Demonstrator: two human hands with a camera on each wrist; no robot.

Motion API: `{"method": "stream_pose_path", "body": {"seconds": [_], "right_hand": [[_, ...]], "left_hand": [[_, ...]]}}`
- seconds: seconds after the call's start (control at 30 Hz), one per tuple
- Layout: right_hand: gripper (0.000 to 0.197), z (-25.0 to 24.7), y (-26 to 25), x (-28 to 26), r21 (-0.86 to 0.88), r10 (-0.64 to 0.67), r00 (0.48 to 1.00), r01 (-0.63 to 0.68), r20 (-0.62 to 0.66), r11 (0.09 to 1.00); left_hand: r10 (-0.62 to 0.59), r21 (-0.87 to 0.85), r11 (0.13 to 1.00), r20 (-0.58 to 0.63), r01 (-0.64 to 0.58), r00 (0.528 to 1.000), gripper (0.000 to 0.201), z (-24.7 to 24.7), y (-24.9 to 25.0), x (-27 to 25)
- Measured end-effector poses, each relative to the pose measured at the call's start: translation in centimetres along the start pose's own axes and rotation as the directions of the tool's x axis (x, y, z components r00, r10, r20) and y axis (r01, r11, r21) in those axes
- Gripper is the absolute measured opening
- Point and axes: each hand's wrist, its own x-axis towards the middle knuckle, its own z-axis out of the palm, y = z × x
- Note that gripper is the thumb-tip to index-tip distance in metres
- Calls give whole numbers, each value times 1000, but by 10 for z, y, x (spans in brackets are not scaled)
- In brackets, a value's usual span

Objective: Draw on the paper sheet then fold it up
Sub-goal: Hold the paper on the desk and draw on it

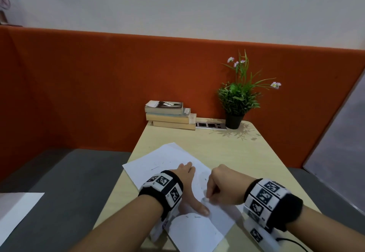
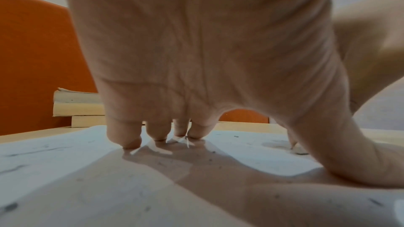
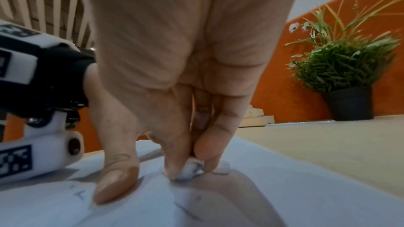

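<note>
Paper sheet (image 1: 158, 164) flat on table (image 1: 237, 153), faint pencil marks on it. Left hand (image 1: 184, 170) presses it, fingers (image 2: 129, 137) straight, spread. Right hand (image 1: 219, 188) fingertips (image 3: 174, 167) pinch small white eraser (image 3: 192, 170) against sheet, just beside left thumb

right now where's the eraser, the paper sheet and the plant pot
eraser (image 3: 189, 170), right wrist view, smudged white face between the fingertips
paper sheet (image 1: 158, 159), head view, bare far part
plant pot (image 1: 234, 121), head view, black front wall
</note>
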Motion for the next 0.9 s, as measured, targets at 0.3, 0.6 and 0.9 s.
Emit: {"method": "stream_pose_path", "body": {"seconds": [0.3,0.6,0.9], "right_hand": [[16,-10,2,46,-39,43,993,-47,-112,998],[16,11,4,-26,-43,17,999,-18,-34,999],[15,-17,53,-11,91,134,968,-118,-210,989]], "left_hand": [[5,-5,1000,13,-5,1000,139,1,-2,2],[37,34,999,28,-38,999,135,-5,8,-6],[77,51,996,47,-79,996,134,-14,9,-7]]}}
